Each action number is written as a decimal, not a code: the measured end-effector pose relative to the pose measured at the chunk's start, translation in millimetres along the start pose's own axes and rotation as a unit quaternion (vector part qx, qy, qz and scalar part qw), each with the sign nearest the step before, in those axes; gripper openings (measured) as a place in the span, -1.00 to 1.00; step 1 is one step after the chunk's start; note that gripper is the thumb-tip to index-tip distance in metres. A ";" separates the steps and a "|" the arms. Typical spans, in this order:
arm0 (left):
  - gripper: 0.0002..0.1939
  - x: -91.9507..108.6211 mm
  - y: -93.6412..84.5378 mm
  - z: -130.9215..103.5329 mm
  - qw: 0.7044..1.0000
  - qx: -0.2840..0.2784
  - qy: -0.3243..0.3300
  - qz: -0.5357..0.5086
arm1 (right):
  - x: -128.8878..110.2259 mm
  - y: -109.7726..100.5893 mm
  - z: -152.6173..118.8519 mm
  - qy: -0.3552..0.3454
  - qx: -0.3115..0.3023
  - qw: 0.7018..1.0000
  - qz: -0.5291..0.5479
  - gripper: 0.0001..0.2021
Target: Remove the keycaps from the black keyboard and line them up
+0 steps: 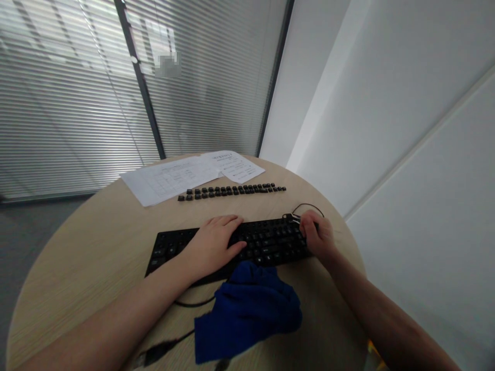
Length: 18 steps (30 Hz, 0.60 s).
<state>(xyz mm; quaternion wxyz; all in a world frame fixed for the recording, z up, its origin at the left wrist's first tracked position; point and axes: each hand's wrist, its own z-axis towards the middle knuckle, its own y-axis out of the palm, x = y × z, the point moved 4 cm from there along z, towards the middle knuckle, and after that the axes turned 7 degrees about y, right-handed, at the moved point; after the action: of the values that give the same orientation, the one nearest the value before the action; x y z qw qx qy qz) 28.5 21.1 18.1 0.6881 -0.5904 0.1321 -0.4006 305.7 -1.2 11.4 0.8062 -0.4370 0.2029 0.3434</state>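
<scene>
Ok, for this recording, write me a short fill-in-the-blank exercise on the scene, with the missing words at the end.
1. The left hand rests palm-____ on the keyboard.
2. The right hand is closed in a ____.
3. The loose keycaps are lined up in ____ rows.
4. The cloth is ____ in colour.

Missing words: down; fist; two; blue.

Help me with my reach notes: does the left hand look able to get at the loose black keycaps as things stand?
Probably yes: the left hand lies palm down on the keyboard, with the keycaps just beyond it, and nothing visible blocks the way.
</scene>
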 end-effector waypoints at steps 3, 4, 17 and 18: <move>-0.67 19.7 -10.7 -0.2 0.995 0.047 0.009 -0.088 | -35.8 8.3 -13.2 -0.123 -0.057 0.991 0.024 -0.79; -0.71 24.7 -12.4 -0.7 0.991 0.057 -0.001 -0.118 | -45.8 11.3 -17.3 -0.155 -0.074 0.985 0.026 -0.83; -0.83 33.7 -4.1 0.9 0.968 0.089 -0.072 -0.225 | -72.6 36.8 -35.7 -0.276 -0.149 0.950 -0.006 -0.89; -0.84 34.1 -3.2 1.3 0.967 0.086 -0.077 -0.228 | -73.5 37.9 -36.1 -0.279 -0.147 0.949 -0.011 -0.89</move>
<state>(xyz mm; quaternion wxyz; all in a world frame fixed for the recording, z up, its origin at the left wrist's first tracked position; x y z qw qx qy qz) 50.1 -2.1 31.4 0.6350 -0.5724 -0.0945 -0.5100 226.9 -44.8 16.8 0.7611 -0.4398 -0.0882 0.4686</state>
